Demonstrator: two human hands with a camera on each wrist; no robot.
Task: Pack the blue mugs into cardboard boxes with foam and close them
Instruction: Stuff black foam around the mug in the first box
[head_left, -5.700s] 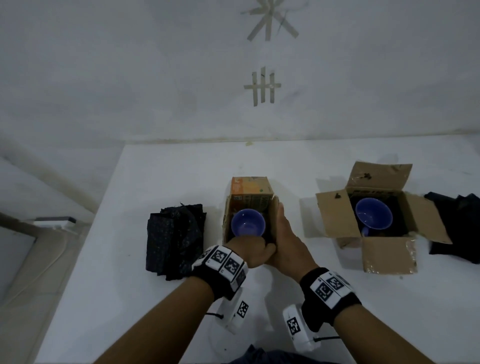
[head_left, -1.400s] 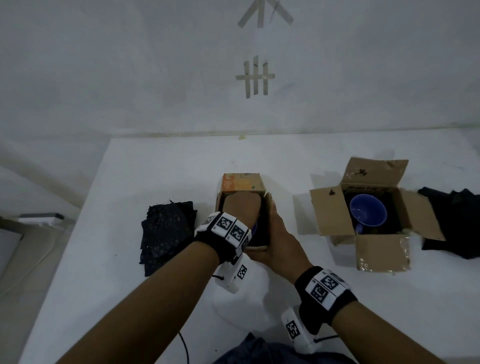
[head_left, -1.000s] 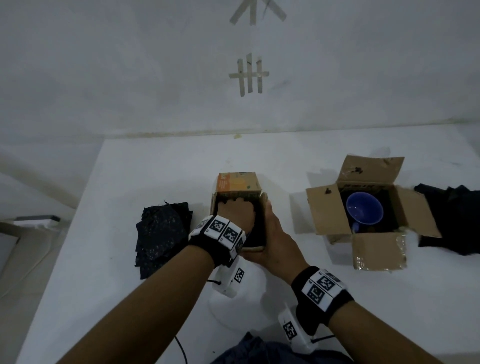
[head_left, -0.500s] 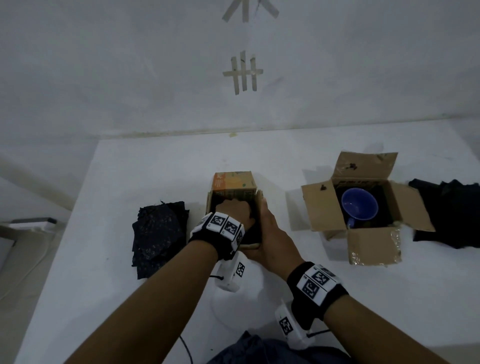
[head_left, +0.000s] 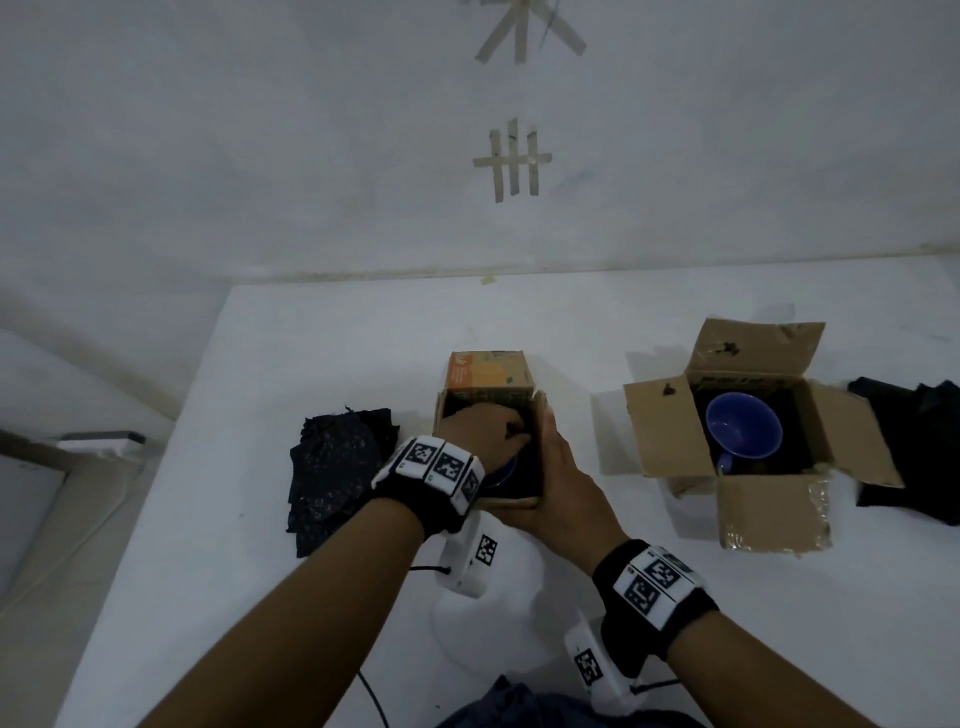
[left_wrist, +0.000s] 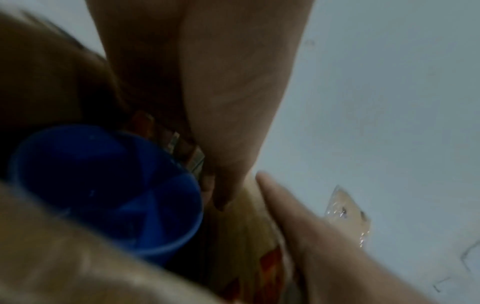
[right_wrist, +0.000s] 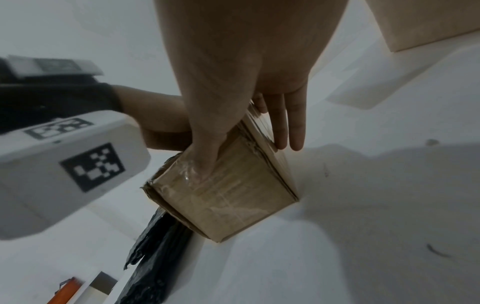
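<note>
Now our left hand reaches, fingers curled, into the near box over its blue mug; our right hand clasps the box's right wall

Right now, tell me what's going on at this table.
A person is packing blue mugs into cardboard boxes. The left hand reaches down into the small box beside a mug, while the right hand grips that box's side to steady it. To the right, a second box sits open with another mug inside. Dark foam lies left of the small box.
</note>
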